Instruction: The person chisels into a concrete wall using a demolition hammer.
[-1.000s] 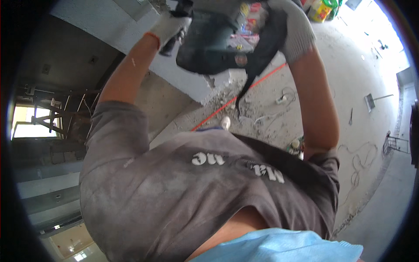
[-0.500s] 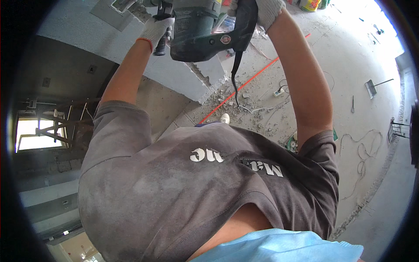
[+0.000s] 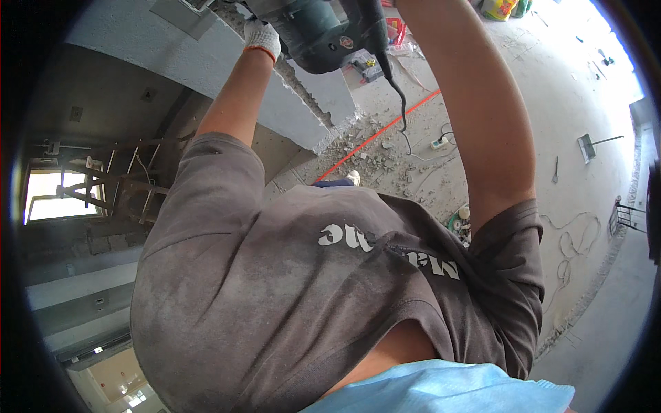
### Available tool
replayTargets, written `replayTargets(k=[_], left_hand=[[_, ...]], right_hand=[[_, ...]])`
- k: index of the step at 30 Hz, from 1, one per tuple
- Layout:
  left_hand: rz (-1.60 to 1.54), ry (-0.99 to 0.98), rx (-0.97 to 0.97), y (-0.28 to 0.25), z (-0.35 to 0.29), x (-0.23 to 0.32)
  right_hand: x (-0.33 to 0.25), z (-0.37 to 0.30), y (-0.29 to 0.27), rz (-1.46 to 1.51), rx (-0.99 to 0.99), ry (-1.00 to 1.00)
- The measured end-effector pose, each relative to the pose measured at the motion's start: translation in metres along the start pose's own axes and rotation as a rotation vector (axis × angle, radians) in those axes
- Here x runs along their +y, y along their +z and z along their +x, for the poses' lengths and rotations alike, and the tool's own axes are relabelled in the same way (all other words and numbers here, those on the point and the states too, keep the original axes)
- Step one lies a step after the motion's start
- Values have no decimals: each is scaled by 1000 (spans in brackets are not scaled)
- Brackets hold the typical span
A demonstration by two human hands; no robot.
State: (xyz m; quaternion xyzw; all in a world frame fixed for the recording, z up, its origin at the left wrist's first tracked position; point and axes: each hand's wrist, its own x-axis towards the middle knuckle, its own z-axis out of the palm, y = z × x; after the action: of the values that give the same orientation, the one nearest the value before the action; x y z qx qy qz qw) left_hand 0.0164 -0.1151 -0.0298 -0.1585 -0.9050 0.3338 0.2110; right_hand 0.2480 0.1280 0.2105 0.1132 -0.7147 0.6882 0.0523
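Observation:
A dark green hammer drill [image 3: 323,34] is raised at the top edge of the head view, pushed against the broken edge of a grey wall [image 3: 275,103]. My left hand [image 3: 262,36], in a white glove with an orange cuff, closes on the drill's left side. My right forearm [image 3: 468,117] runs up past the drill's rear handle, and the hand itself is cut off by the top edge. The drill's black cord [image 3: 396,96] hangs down from the back of the tool.
Rubble [image 3: 372,155] lies on the concrete floor below the chipped wall, crossed by an orange line [image 3: 385,131]. A white power strip [image 3: 438,144], a dustpan [image 3: 586,146] and looped wire [image 3: 570,244] lie to the right. A trestle [image 3: 103,186] stands at left.
The drill and both arms have gone higher, so the right hand has left the picture. My left hand has shifted up and to the right along the wall's broken edge.

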Motion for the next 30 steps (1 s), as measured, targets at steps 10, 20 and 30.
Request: replayTargets(k=[10, 20, 30], left_hand=[[50, -15, 486, -61, 19, -18], [-161, -60, 241, -48, 45, -20], [-370, -299, 180, -36, 37, 10]], right_hand=[[-29, 0, 26, -209, -82, -113], [-53, 13, 42, -366, -129, -177], [-58, 7, 48, -466, -134, -213]])
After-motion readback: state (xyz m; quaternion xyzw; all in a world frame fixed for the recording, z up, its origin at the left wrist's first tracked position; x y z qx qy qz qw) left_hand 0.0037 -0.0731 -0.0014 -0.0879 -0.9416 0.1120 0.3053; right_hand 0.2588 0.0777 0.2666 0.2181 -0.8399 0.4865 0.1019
